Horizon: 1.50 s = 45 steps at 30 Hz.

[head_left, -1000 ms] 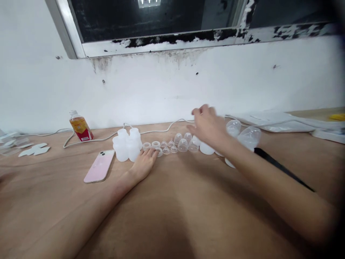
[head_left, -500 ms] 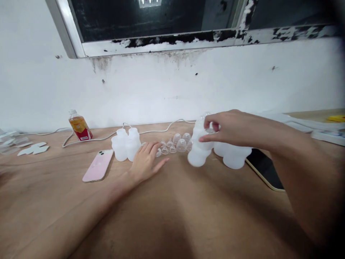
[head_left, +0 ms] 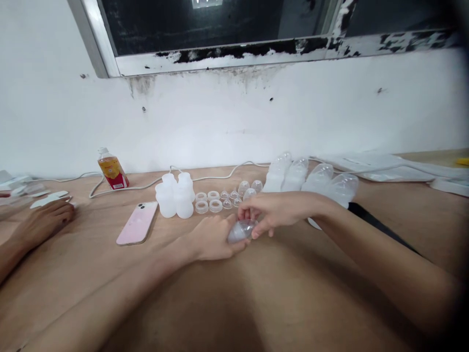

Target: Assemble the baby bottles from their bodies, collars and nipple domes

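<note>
My left hand [head_left: 210, 239] is wrapped round a small baby bottle [head_left: 239, 232] that lies tilted low over the table, its clear domed end pointing right. The fingers of my right hand [head_left: 273, 211] grip that domed end. Most of the bottle's body is hidden in my left hand. Just behind my hands are white screw rings [head_left: 201, 207], clear teats [head_left: 227, 203] and clear dome caps [head_left: 244, 188], set in rows. A cluster of white bottle bodies [head_left: 175, 198] stands to the left. On the right, several capped bottles [head_left: 293, 176] stand partly behind my right arm.
A pink phone [head_left: 137, 224] and a drink bottle [head_left: 113, 171] are on the left, with a white cable [head_left: 216, 177] along the wall. Another person's hand [head_left: 54, 215] rests at far left. A dark flat device [head_left: 377, 225] and a white plastic package [head_left: 381, 166] lie right.
My right hand has come from the bottles on the right to the middle, with a bottle. My left hand has left the table by the rings and closed round it. Another person's hand shows at left.
</note>
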Each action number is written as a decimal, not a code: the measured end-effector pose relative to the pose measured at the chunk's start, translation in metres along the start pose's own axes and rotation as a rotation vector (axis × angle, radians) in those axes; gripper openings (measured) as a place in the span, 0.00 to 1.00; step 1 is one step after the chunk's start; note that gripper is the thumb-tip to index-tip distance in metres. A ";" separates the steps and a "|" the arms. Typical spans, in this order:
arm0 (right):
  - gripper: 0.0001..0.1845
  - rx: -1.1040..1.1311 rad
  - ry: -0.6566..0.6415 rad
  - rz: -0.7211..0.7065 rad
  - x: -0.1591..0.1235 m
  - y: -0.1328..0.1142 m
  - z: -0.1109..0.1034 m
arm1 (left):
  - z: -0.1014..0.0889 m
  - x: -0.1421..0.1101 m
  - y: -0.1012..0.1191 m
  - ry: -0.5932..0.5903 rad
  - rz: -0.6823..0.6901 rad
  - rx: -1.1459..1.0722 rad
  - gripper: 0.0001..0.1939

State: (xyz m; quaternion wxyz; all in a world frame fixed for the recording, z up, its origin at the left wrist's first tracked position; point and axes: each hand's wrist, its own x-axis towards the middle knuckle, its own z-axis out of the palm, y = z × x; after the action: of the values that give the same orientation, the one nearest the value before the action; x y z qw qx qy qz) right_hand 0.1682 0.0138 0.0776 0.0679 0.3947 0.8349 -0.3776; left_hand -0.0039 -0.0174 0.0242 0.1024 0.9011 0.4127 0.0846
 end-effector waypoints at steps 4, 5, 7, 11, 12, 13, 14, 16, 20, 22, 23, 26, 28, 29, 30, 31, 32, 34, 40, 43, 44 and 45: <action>0.16 -0.018 0.036 -0.062 -0.002 0.000 -0.004 | -0.002 0.001 -0.006 0.050 0.010 -0.073 0.27; 0.16 -0.023 0.050 -0.077 -0.003 0.001 -0.005 | -0.001 0.002 -0.007 0.068 0.000 -0.100 0.28; 0.15 -0.029 0.086 -0.103 -0.004 0.001 -0.007 | 0.000 0.004 -0.009 0.114 -0.025 -0.158 0.29; 0.14 -0.062 0.132 -0.102 -0.008 -0.003 -0.008 | 0.001 0.007 -0.010 0.149 -0.025 -0.244 0.29; 0.14 -0.072 0.137 -0.092 -0.009 -0.005 -0.008 | 0.001 0.007 -0.011 0.143 -0.013 -0.243 0.29; 0.13 -0.081 0.143 -0.082 -0.010 -0.008 -0.008 | 0.001 0.007 -0.011 0.138 -0.001 -0.229 0.28; 0.13 -0.091 0.151 -0.073 -0.011 -0.010 -0.008 | 0.001 0.007 -0.012 0.136 0.009 -0.205 0.28; 0.13 -0.114 0.169 -0.053 -0.013 -0.014 -0.008 | 0.000 0.006 -0.013 0.133 0.027 -0.152 0.26; 0.14 -0.125 0.177 -0.059 -0.016 -0.015 -0.009 | -0.002 0.005 -0.014 0.123 0.069 -0.150 0.26; 0.15 -0.105 0.186 -0.074 -0.017 -0.013 -0.011 | -0.003 0.006 -0.013 0.142 0.053 -0.172 0.27; 0.15 -0.096 0.191 -0.078 -0.017 -0.013 -0.011 | -0.002 0.006 -0.013 0.157 0.037 -0.187 0.28; 0.15 -0.089 0.191 -0.079 -0.018 -0.012 -0.013 | 0.000 0.008 -0.011 0.217 -0.015 -0.235 0.33; 0.14 -0.096 0.190 -0.095 -0.019 -0.011 -0.013 | 0.002 0.010 -0.010 0.248 -0.047 -0.247 0.35; 0.14 -0.105 0.196 -0.107 -0.020 -0.011 -0.014 | 0.002 0.010 -0.010 0.249 -0.060 -0.247 0.34; 0.14 -0.119 0.211 -0.118 -0.021 -0.010 -0.015 | 0.002 0.010 -0.011 0.239 -0.063 -0.249 0.33; 0.15 -0.141 0.235 -0.125 -0.023 -0.008 -0.017 | 0.002 0.011 -0.013 0.225 -0.055 -0.256 0.31; 0.15 -0.166 0.265 -0.121 -0.025 -0.004 -0.020 | 0.002 0.011 -0.015 0.216 -0.042 -0.272 0.29; 0.16 -0.205 0.317 -0.053 -0.029 0.006 -0.027 | 0.003 0.010 -0.020 0.235 -0.027 -0.315 0.26; 0.17 -0.247 0.224 0.585 -0.017 0.045 -0.033 | 0.006 0.011 -0.032 0.383 -0.103 -0.375 0.23; 0.17 -0.299 0.214 0.658 -0.001 0.051 -0.027 | 0.007 0.010 -0.031 0.374 -0.106 -0.358 0.23; 0.17 -0.308 0.224 0.648 0.003 0.051 -0.025 | 0.007 0.010 -0.030 0.363 -0.111 -0.349 0.24; 0.16 -0.312 0.235 0.632 0.007 0.052 -0.024 | 0.007 0.010 -0.030 0.353 -0.114 -0.338 0.24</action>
State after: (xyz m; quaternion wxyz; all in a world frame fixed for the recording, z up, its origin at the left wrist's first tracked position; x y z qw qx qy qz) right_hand 0.2047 0.0552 0.0621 0.1443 0.6585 0.7214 -0.1585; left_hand -0.0175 0.0084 0.0106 0.1825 0.8177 0.4545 0.3026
